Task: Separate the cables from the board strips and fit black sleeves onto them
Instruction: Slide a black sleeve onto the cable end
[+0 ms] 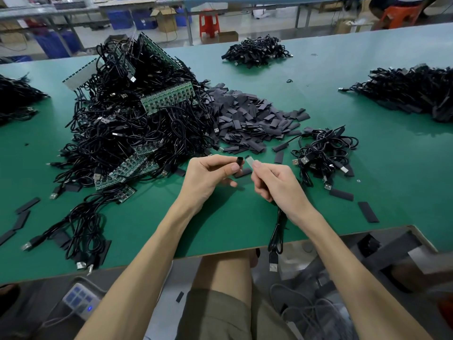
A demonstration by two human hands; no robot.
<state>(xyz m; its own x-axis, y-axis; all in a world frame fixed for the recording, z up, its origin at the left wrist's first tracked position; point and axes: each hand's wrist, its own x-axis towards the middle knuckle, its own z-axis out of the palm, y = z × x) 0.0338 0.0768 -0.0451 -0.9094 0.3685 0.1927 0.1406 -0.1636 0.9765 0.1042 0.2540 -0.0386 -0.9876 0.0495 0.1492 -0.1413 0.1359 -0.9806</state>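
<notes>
My left hand (208, 175) pinches a short black sleeve (240, 161) between thumb and fingers, its open end facing right. My right hand (274, 182) pinches the small board end (249, 161) of a black cable (278, 231), a finger's width from the sleeve mouth. That cable runs under my right wrist and hangs over the table's front edge, with its USB plug (273, 263) dangling. A big tangle of cables on green board strips (137, 119) lies to the left. A heap of loose black sleeves (247, 119) sits behind my hands.
A small bunch of cables (323, 155) lies right of my hands. More cable heaps lie at far centre (257, 51), far right (411, 89) and far left (14, 96). Stray sleeves dot the green table (171, 229). A power strip (81, 300) lies on the floor.
</notes>
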